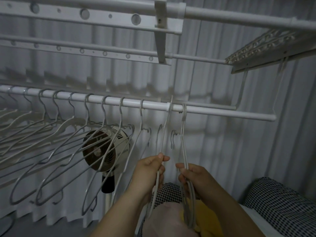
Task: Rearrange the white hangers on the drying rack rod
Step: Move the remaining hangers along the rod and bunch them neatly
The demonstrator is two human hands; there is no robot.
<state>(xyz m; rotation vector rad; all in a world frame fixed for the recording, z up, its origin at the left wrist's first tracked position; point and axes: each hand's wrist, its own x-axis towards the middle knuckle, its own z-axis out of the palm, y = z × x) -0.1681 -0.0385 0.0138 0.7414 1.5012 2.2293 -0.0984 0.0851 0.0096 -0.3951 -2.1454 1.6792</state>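
A white rod [222, 113] of the drying rack runs across the middle of the view. Several white hangers [71, 142] hang from it in a row on the left, spaced apart and swung towards me. My left hand [150, 170] grips one white hanger [166, 127] whose hook lies against the rod at a joint. My right hand [193, 178] grips another white hanger [184, 130] whose hook sits over the rod just to the right. The two held hangers hang close together, a hand's width apart.
A round fan [104, 149] on a stand stands behind the hangers. Upper rack bars [85, 14] with holes and a clip rack [266, 47] hang overhead. White curtains fill the background. A black-and-white checked cushion [282, 206] and yellow cloth [208, 212] lie below right.
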